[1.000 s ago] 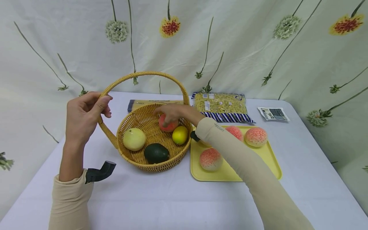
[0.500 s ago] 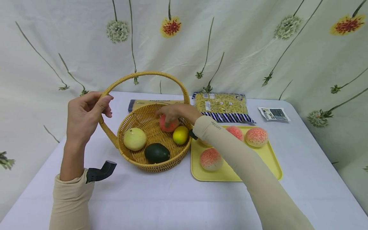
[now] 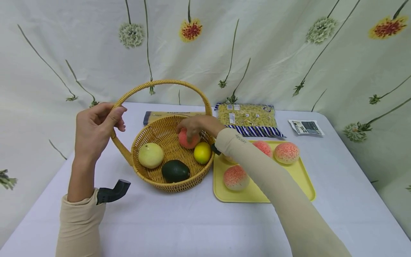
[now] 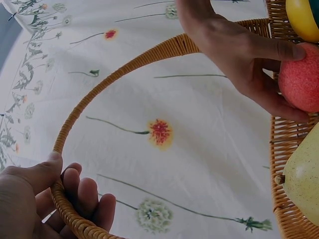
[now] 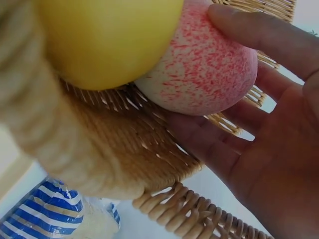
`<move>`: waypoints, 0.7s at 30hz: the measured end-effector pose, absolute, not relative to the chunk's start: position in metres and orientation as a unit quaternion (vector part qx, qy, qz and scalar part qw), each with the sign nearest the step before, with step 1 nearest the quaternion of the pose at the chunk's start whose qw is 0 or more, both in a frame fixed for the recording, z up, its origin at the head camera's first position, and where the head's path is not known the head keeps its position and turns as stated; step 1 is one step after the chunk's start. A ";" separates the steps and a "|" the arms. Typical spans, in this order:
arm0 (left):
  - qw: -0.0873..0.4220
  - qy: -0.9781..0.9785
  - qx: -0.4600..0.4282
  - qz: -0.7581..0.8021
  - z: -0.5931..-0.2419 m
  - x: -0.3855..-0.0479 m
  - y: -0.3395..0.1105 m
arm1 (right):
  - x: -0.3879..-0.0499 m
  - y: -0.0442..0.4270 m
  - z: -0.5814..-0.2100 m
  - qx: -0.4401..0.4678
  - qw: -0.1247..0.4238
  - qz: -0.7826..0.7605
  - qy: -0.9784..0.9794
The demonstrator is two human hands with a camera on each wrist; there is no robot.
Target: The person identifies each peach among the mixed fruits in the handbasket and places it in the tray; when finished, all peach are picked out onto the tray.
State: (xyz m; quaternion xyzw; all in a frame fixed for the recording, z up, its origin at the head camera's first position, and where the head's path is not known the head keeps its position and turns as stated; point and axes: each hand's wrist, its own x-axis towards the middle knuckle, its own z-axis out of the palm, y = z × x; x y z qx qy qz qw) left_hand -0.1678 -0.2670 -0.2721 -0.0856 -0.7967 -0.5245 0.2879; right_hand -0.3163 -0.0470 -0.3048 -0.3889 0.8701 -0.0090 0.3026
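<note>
My left hand (image 3: 93, 134) pinches the left side of the tall handle (image 3: 167, 82) of a round wicker basket (image 3: 173, 148). Inside the basket's back right, my right hand (image 3: 200, 125) holds a pink speckled peach (image 3: 186, 141), thumb on one side and fingers on the other, as the right wrist view also shows. Touching the peach is a lemon (image 3: 202, 153). A pale green pear (image 3: 151, 156) lies at the basket's left, and a dark green avocado (image 3: 175, 171) at its front. The peach's far side is hidden by my fingers.
Right of the basket, a yellow tray (image 3: 302, 178) bears several peaches (image 3: 287, 153), partly covered by my right sleeve (image 3: 266, 167). Behind stand a pasta bag (image 3: 247, 116), a flat tan packet (image 3: 160, 116) and a small white-and-dark packet (image 3: 306, 127).
My right hand and the peach have shifted slightly right, towards the lemon, which has moved a little too. My left hand stays on the handle.
</note>
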 end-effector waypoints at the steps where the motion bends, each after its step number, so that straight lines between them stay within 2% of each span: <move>1: 0.288 -0.796 -0.086 -0.526 -0.272 -0.168 -0.267 | -0.316 -0.047 -0.305 -0.391 0.302 -0.008 0.870; 21: 0.289 -0.798 -0.083 -0.522 -0.271 -0.167 -0.266 | -0.316 -0.041 -0.303 -0.406 0.293 -0.063 0.863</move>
